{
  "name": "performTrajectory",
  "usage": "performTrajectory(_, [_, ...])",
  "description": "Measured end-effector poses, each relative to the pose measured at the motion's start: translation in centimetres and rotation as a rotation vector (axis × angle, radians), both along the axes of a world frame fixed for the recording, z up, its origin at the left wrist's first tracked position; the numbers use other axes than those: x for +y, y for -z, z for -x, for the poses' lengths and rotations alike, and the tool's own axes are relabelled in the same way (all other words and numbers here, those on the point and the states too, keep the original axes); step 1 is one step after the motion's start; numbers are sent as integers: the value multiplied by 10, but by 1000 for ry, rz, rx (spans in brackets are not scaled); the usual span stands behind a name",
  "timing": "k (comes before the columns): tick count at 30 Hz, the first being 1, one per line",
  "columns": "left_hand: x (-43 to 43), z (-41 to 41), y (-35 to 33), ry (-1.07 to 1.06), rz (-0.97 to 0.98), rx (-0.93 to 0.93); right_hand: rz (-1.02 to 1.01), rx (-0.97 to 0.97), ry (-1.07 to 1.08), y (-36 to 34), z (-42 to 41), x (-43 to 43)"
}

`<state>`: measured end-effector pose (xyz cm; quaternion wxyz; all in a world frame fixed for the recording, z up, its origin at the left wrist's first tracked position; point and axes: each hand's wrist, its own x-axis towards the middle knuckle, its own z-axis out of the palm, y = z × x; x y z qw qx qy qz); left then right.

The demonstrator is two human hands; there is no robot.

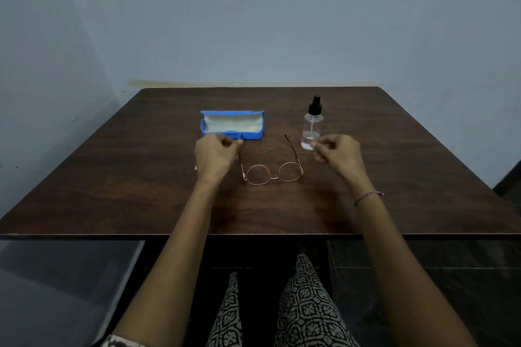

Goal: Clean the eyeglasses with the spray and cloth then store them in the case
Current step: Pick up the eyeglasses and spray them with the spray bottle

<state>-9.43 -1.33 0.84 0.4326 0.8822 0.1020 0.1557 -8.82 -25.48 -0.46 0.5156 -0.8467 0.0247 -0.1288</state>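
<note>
Left hand (215, 156) curls just beside the eyeglasses (272, 173), grip unclear; right hand (339, 156), loosely curled, holds nothing near the spray bottle (312, 127).

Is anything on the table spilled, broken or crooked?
Nothing stands out. The spray bottle stands upright, the blue case lies open, and the eyeglasses rest on the table with their arms unfolded. No spill shows.
</note>
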Motion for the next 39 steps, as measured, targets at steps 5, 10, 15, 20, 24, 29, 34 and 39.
performTrajectory(5, [-47, -26, -23, 209, 25, -152, 108, -396, 103, -18, -13, -12])
performTrajectory(10, [-101, -61, -26, 398, 43, -64, 264, -300, -79, -11, -40, -19])
performTrajectory(15, [-123, -82, -25, 448, -34, 40, 265, -281, -187, -1, -54, -22])
performTrajectory(20, [-127, -87, -21, 450, -25, 28, 164, -317, -193, 5, -59, -21])
performTrajectory(24, [-126, -86, -18, 444, 5, -3, 77, -341, -225, 10, -61, -23])
performTrajectory(29, [-115, -78, -23, 415, -3, 4, -45, -390, -225, 14, -60, -26])
performTrajectory(34, [-68, -57, -25, 206, -343, 65, -211, -396, -172, 12, -58, -33])
performTrajectory(39, [-30, -31, -16, 26, -572, 266, -333, -388, -191, 8, -55, -33])
